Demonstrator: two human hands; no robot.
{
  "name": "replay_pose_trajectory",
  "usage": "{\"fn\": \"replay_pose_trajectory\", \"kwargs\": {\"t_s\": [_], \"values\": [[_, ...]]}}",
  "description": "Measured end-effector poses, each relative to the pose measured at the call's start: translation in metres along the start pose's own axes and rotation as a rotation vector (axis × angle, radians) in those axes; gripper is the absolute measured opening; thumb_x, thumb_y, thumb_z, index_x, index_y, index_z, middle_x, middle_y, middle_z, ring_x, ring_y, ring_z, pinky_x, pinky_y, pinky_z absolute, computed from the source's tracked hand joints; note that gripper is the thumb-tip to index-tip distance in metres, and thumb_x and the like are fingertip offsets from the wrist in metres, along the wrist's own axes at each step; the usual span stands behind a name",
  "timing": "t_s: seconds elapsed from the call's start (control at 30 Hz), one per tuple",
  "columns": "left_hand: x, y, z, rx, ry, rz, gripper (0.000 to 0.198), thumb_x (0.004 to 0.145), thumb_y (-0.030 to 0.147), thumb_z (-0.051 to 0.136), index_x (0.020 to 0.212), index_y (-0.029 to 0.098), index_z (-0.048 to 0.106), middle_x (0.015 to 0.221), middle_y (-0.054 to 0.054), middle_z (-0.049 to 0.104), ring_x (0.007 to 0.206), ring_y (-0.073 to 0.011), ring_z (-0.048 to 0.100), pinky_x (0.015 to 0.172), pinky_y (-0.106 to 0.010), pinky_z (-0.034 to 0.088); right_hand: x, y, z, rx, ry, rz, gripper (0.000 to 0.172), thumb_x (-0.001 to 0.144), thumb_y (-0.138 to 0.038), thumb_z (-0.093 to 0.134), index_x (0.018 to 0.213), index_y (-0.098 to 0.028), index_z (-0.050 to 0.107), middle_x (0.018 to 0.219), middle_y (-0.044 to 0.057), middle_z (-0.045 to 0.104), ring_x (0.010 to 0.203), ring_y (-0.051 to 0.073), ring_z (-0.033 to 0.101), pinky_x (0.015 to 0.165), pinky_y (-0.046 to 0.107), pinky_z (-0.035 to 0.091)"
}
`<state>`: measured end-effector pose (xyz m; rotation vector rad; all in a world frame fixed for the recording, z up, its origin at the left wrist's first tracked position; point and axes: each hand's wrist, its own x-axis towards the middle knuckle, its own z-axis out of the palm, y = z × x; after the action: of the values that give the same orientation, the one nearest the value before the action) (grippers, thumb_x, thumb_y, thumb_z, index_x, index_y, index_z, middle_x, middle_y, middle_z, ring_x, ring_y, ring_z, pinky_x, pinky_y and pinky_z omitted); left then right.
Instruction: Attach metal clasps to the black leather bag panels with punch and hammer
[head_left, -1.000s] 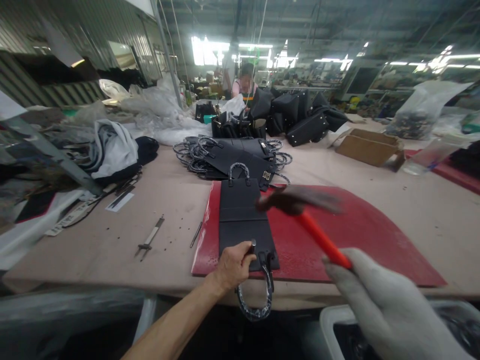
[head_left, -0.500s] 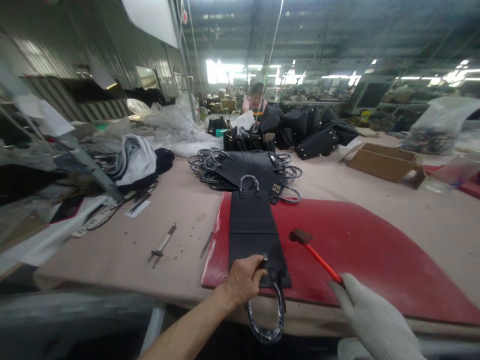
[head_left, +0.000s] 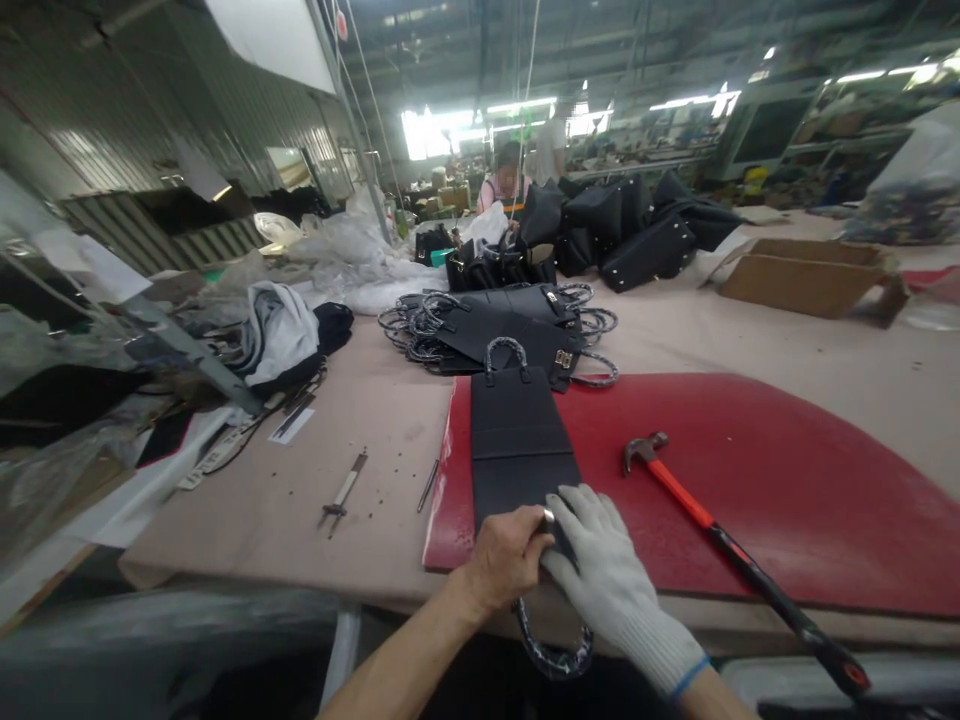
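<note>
A black leather bag panel lies lengthwise on a red mat, one plastic-wrapped handle at its far end and another handle hanging past the table's front edge. My bare left hand is closed around a short metal punch over the near part of the panel; only the punch's shiny top shows. Beside it, my right hand, in a white knit glove, rests on the panel with fingers stretched out. The claw hammer, red and black, lies on the mat to the right.
Behind the panel are stacked black bag panels with wrapped handles. Dividers and a thin metal rod lie left of the mat. A cardboard box and black bags stand farther back, near a person.
The hammer has left my right hand and lies on the mat. My right hand has moved left onto the panel beside my left hand, which still holds the punch.
</note>
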<state>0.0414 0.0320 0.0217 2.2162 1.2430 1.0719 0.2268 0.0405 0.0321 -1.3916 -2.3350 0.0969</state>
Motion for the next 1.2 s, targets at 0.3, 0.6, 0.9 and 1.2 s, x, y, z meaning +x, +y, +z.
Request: {"fn": "replay_pose_trajectory", "kwargs": {"t_s": [0.3,0.6,0.9,1.2], "values": [[0.007,-0.027,-0.049,-0.371,0.467,-0.574,0.019,0.098,0.033,0.051,0.104,0.017,0.059,0.090,-0.006,0.074,0.078,-0.0179,0.073,0.073,-0.028,0.060,0.000,-0.001,0.000,0.004,-0.063,0.030,0.066,0.080,-0.034,0.070,0.143,-0.018,0.059,0.152,0.015,0.053,0.144,0.040,0.043,0.120,0.061,0.033],[-0.014,-0.094,-0.153,0.636,-0.032,-0.936,0.019,0.093,0.023,0.056,0.100,0.012,0.070,0.098,-0.018,0.076,0.099,-0.0302,0.073,0.085,-0.035,0.053,0.003,-0.002,0.010,-0.036,-0.001,0.034,0.060,0.083,-0.040,0.066,0.139,-0.016,0.063,0.147,0.015,0.058,0.141,0.041,0.047,0.119,0.062,0.033],[-0.001,-0.086,-0.131,0.734,-0.173,-0.825,0.027,0.099,0.032,0.050,0.105,0.016,0.071,0.115,-0.016,0.071,0.113,-0.0289,0.067,0.095,-0.035,0.049,0.005,-0.007,0.004,-0.011,-0.057,0.061,0.063,0.082,-0.038,0.069,0.141,-0.017,0.061,0.150,0.014,0.055,0.144,0.040,0.043,0.122,0.062,0.029],[0.022,-0.105,-0.126,0.576,-0.311,-0.915,0.019,0.085,0.032,0.061,0.082,0.016,0.071,0.094,-0.021,0.077,0.100,-0.0354,0.073,0.080,-0.037,0.052,0.004,-0.018,-0.008,0.032,-0.131,0.136,0.067,0.081,-0.033,0.071,0.144,-0.018,0.057,0.154,0.013,0.050,0.148,0.038,0.036,0.125,0.059,0.024]]}}
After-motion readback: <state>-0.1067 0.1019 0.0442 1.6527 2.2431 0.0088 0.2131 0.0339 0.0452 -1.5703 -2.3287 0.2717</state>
